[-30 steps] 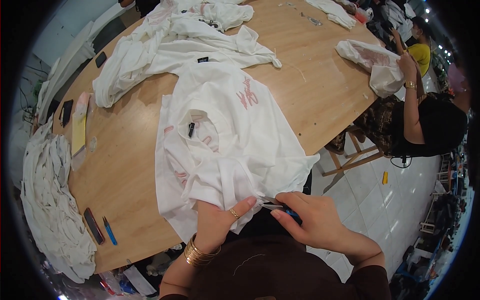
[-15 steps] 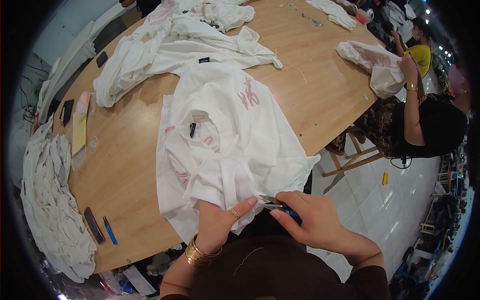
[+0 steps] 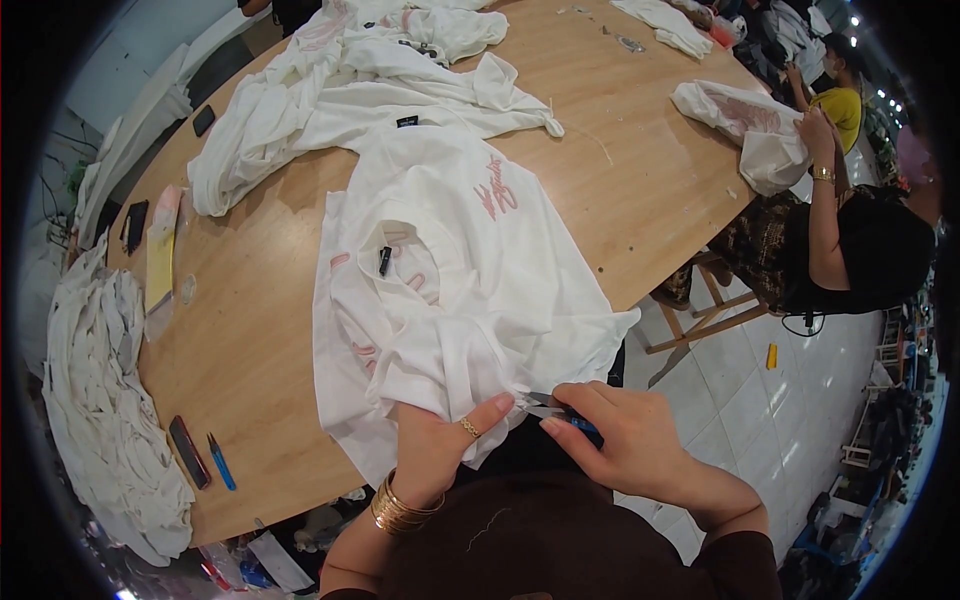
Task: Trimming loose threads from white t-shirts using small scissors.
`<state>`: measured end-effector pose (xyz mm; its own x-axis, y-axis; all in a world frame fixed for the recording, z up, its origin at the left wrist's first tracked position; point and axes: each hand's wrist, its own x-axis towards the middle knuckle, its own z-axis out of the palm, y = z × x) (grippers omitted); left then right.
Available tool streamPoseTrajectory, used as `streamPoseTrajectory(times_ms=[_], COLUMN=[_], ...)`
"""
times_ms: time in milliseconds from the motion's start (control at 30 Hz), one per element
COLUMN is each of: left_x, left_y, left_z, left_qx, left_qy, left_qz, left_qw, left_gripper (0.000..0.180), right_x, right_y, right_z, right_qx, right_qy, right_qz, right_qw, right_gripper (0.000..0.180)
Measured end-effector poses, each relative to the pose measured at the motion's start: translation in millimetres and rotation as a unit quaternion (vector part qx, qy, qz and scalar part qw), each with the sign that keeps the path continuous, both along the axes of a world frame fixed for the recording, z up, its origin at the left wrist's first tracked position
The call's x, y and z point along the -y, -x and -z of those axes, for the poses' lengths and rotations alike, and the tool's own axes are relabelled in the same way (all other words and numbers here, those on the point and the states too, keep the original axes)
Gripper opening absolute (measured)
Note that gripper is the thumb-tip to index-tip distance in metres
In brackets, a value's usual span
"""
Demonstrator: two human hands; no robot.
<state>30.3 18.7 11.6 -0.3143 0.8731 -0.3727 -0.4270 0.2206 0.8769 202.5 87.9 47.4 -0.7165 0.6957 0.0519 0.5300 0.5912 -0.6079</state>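
A white shirt with pink lettering and a dark neck label lies over the table's near edge, its lower part bunched toward me. My left hand, with a ring and gold bangles, is closed on the shirt, thumb on top and fingers hidden under the fabric. In my right hand is a pair of thread snips with a blue handle. Their blades point left and meet the shirt's edge just beside my left thumb. Whether the blades touch a thread is too small to tell.
More white garments lie heaped at the table's far side, and a white pile hangs over its left edge. Blue tweezers and a phone rest near the left front. A seated co-worker handles a white garment at right.
Very little differs. The snips' blades have shifted slightly at the shirt's edge, while both hands stay in place.
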Motion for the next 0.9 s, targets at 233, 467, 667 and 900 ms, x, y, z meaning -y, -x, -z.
streamPoseTrajectory(times_ms=[233,467,667,900], left_x=[-0.2,-0.2,0.9,0.7], left_y=[-2.7,-1.6,0.1,0.7], left_z=[-2.0,-2.1,-2.4,-3.1], left_qx=[-0.016,-0.014,-0.004,-0.004], left_qy=[-0.022,-0.017,0.001,0.01], left_qz=[-0.022,-0.018,0.0,0.016], left_qw=[0.999,1.0,1.0,1.0], left_gripper=[0.05,0.049,0.063,0.062], right_x=[0.4,0.2,0.6,-0.4], right_y=[0.0,1.5,1.8,1.8], right_z=[0.4,-0.8,0.0,3.5], right_qx=[-0.005,-0.008,-0.003,-0.016], right_qy=[-0.004,0.01,0.014,0.027], right_qz=[-0.002,0.001,0.012,0.011], right_qw=[1.0,1.0,1.0,0.999], right_gripper=[0.022,0.022,0.021,0.021])
